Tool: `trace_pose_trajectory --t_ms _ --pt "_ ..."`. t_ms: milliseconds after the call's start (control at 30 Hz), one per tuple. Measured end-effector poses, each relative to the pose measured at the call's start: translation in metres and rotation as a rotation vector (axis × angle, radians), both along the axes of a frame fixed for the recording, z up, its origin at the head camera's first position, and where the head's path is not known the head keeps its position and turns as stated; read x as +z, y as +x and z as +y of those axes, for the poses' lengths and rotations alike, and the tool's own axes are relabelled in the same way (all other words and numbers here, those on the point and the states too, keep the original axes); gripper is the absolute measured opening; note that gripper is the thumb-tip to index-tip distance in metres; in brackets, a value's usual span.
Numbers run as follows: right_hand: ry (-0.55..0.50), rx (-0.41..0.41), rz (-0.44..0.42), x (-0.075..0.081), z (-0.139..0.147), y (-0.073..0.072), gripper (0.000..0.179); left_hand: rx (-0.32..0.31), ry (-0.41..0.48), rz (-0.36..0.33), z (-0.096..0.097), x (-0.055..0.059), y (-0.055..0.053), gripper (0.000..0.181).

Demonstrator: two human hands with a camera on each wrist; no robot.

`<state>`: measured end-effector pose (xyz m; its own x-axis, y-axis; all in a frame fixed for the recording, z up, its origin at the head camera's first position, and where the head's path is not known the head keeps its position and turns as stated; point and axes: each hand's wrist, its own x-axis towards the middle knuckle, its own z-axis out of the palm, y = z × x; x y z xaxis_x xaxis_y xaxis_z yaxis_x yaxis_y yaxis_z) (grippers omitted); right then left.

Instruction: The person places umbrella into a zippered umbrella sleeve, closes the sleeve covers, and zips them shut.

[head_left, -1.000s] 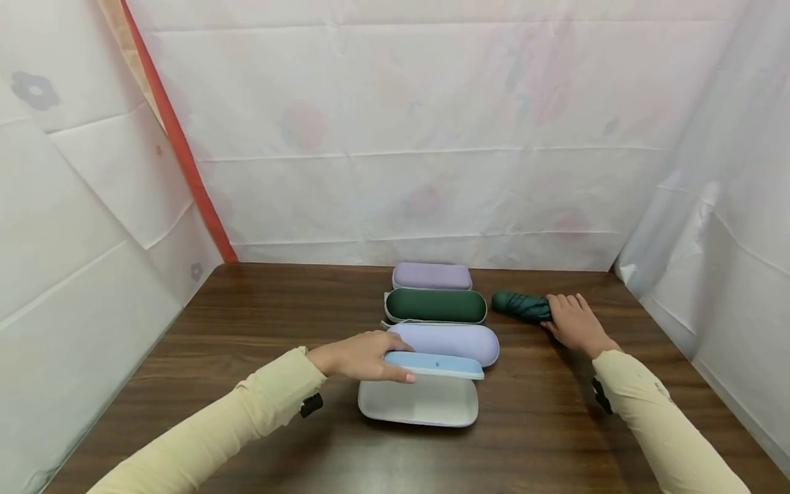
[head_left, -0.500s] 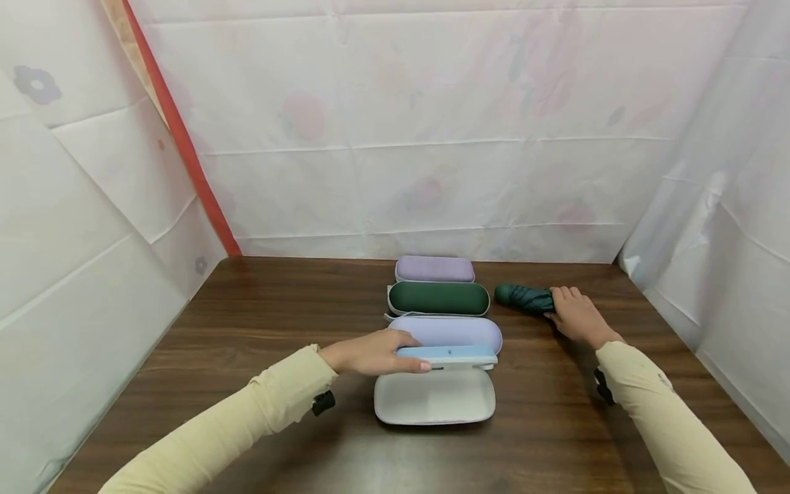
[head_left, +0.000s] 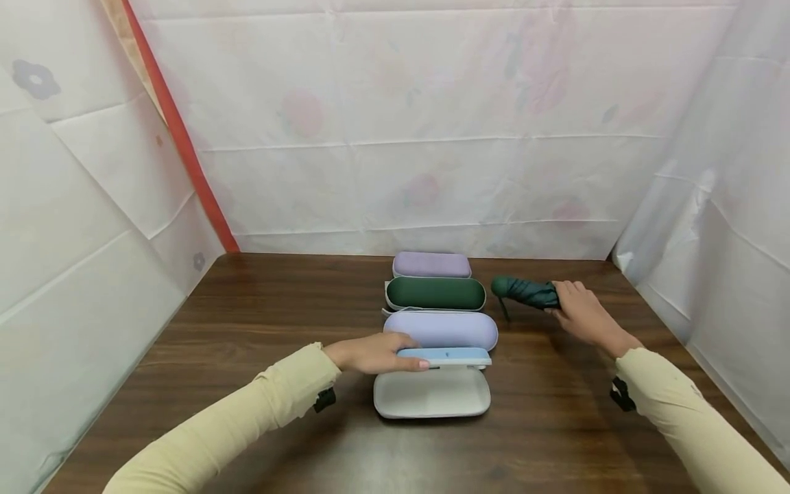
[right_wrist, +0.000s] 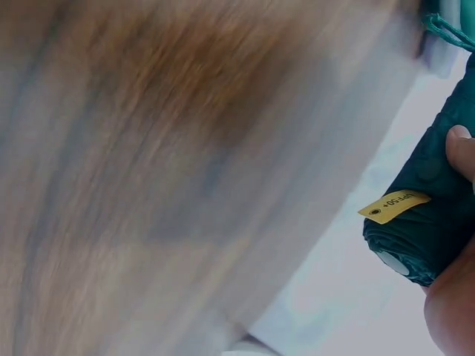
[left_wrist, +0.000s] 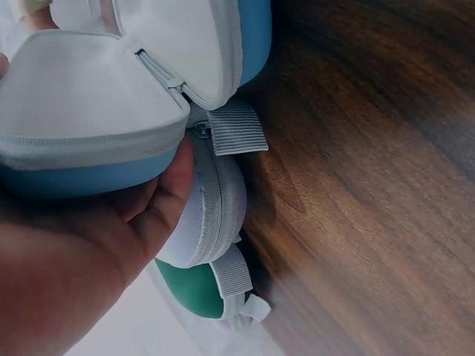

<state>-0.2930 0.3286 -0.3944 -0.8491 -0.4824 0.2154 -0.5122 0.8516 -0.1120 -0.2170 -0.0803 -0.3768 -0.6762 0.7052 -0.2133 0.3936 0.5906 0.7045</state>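
My left hand (head_left: 373, 353) grips the raised lid of a light-blue zip case (head_left: 432, 396), thumb on the white inner side. The case stands open with its white inside showing. In the left wrist view the blue outer shell of the lid (left_wrist: 96, 176) lies against my fingers, beside the zipper. My right hand (head_left: 585, 314) holds a folded dark-green umbrella (head_left: 528, 291) by its right end. A thin cord hangs from the umbrella's rounded left end. A yellow "UPF50+" tag (right_wrist: 393, 205) sticks out of it in the right wrist view, where my thumb presses the fabric.
Behind the blue case, three closed zip cases lie in a row: lavender (head_left: 439, 329), dark green (head_left: 435, 293) and purple (head_left: 432, 264). The wooden table (head_left: 284, 295) ends at a white sheet wall (head_left: 407, 192), with more sheeting at both sides.
My right hand has picked up the umbrella a little, and its cord now dangles. My left hand has tipped the blue lid further back, opening the case wider.
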Motion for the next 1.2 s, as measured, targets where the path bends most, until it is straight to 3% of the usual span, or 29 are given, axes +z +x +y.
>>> trace_pose_trajectory --t_ms 300,700,867,967,1067,1200 --pt "-0.043 0.118 0.075 0.026 -0.006 0.046 0.046 -0.022 -0.005 0.020 0.001 -0.002 0.001 0.049" --pt "-0.125 0.219 0.158 0.041 -0.014 0.095 0.059 0.049 0.019 -0.023 -0.004 -0.001 0.001 0.051" --pt "-0.143 0.265 0.143 0.036 -0.020 0.107 0.045 0.043 0.041 -0.023 -0.005 0.000 0.000 0.047" --pt "-0.151 0.298 0.165 0.029 -0.027 0.113 0.058 0.030 0.058 -0.013 -0.005 -0.001 0.000 0.043" --pt "-0.130 0.333 0.218 0.021 -0.037 0.117 0.065 0.028 0.061 -0.004 -0.004 -0.001 -0.001 0.042" --pt "-0.044 0.372 0.313 0.014 -0.053 0.120 0.060 0.034 0.045 -0.001 -0.004 0.000 -0.002 0.045"
